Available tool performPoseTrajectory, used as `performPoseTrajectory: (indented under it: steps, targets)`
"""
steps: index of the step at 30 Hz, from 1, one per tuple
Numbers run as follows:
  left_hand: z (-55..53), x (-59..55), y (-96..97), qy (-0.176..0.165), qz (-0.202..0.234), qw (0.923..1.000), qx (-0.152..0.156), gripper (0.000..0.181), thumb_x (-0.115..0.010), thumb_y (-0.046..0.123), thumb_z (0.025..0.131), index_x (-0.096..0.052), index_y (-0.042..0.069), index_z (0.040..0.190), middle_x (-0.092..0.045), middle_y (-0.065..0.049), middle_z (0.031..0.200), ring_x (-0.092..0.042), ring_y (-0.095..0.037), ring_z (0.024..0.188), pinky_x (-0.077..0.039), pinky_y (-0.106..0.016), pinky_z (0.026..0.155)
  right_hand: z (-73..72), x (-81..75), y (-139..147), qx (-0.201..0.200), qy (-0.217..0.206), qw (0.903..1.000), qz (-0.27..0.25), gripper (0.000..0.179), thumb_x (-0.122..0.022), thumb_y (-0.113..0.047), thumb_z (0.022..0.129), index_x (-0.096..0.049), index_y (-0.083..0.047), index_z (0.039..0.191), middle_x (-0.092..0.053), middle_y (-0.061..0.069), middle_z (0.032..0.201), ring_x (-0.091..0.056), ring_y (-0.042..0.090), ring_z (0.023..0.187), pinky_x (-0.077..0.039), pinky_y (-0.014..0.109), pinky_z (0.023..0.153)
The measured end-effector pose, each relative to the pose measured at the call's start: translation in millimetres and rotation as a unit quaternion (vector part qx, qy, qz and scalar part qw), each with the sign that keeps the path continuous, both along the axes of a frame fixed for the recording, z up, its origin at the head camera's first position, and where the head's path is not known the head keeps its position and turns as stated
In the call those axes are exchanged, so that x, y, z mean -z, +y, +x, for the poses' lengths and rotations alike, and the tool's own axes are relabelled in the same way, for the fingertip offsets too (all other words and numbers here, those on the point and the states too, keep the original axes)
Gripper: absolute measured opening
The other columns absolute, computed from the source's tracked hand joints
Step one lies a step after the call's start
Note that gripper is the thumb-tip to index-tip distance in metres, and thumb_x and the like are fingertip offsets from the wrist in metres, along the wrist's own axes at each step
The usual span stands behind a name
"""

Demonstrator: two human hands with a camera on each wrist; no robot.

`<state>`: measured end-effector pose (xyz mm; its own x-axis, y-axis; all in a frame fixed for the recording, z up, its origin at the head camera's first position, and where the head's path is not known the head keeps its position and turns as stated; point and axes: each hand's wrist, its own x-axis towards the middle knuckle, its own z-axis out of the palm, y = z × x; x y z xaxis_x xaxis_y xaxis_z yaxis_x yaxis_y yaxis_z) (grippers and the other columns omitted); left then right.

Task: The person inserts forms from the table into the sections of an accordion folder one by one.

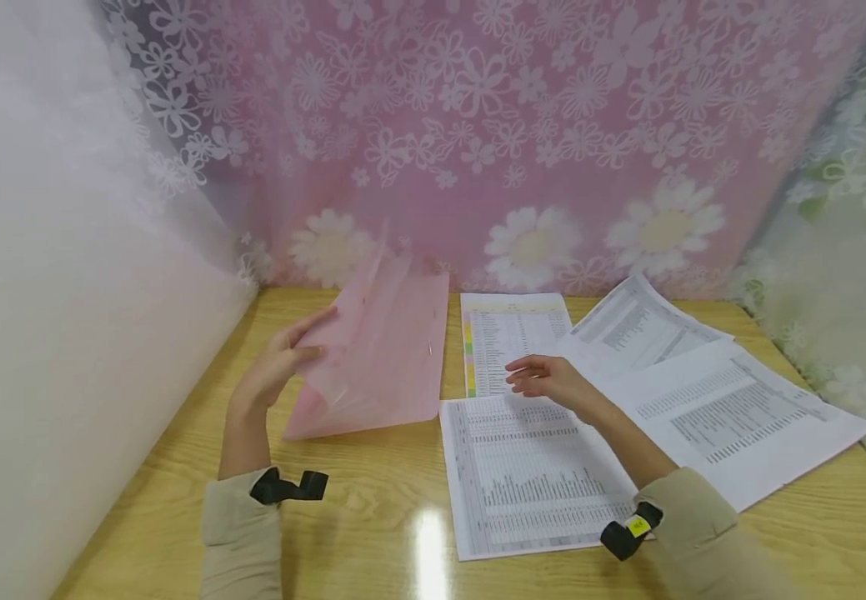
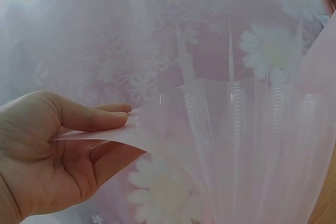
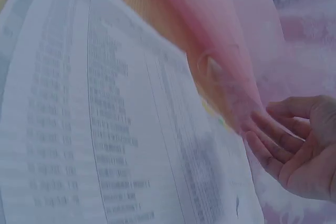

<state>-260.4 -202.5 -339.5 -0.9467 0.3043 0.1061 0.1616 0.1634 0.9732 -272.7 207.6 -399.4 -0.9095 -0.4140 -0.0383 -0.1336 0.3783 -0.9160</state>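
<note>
Pink folder (image 1: 410, 367) lies left of centre on a wood-grain table (image 1: 372, 517), its clear sleeves (image 2: 257, 135) fanned up. The left hand (image 1: 271, 367) pinches its left edge between thumb and fingers. Well apart, the right hand (image 1: 553, 383) holds nothing, fingers loosely bent, partly blocking a colour-edged list (image 1: 511, 329) just beside the folder. A printed front sheet (image 1: 530, 492) covers the list's near end; overlapping papers (image 1: 733, 408) spread rightward. Flowered pink sheeting (image 1: 478, 142) hangs behind.
</note>
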Motion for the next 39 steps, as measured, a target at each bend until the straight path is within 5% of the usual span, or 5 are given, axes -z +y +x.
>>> performPoseTrajectory:
  steps: [4,8,20,31,39]
  targets:
    - [1.6,0.7,0.1,-0.002,0.0,1.0,0.003,0.055,-0.046,-0.003,0.091,-0.033,0.01,0.143,-0.024,-0.003,0.148,-0.02,-0.019,0.13,-0.035,-0.031,0.09,-8.6,7.8,33,-0.026,0.082,0.9883,0.126,0.03,-0.058,-0.01,0.089,-0.059,0.003,0.116,-0.062,0.015,0.108,-0.055,0.03,0.1,-0.042,0.045,0.084]
    - [2.3,0.3,1.2,-0.002,0.006,1.0,0.002,0.056,-0.046,-0.004,0.091,-0.033,0.009,0.143,-0.025,-0.004,0.148,-0.021,-0.019,0.13,-0.037,-0.027,0.087,-11.3,15.0,54,-0.036,0.101,0.9777,0.18,0.029,-0.061,-0.01,0.087,-0.062,0.001,0.113,-0.063,0.013,0.107,-0.054,0.03,0.099,-0.041,0.045,0.084]
    - [3.0,-3.4,0.8,-0.002,0.014,0.9999,-0.001,0.056,-0.046,-0.005,0.09,-0.033,0.007,0.143,-0.022,-0.008,0.148,-0.031,-0.023,0.121,-0.039,-0.025,0.083,-20.7,34.0,62,-0.018,0.143,0.9709,0.191,0.027,-0.067,-0.003,0.079,-0.066,0.001,0.105,-0.061,0.006,0.09,-0.05,0.021,0.081,-0.04,0.035,0.073]
    - [6.7,-2.2,1.5,-0.023,0.024,0.9994,-0.005,0.056,-0.045,-0.002,0.092,-0.03,0.01,0.145,-0.02,-0.007,0.149,-0.038,-0.027,0.116,-0.042,-0.026,0.08,-25.8,8.3,67,-0.038,0.141,0.9631,0.226,0.014,-0.061,-0.004,0.084,-0.068,0.001,0.095,-0.063,0.006,0.089,-0.051,0.02,0.079,-0.043,0.035,0.069]
    - [4.2,-2.5,1.4,-0.021,0.021,0.9995,-0.008,0.056,-0.046,-0.003,0.091,-0.031,0.011,0.144,-0.023,-0.008,0.147,-0.042,-0.024,0.111,-0.044,-0.026,0.077,-28.5,-7.2,86,-0.036,0.129,0.97,0.203,0.016,-0.059,-0.007,0.088,-0.065,0.002,0.1,-0.064,0.01,0.096,-0.055,0.027,0.089,-0.044,0.041,0.076]
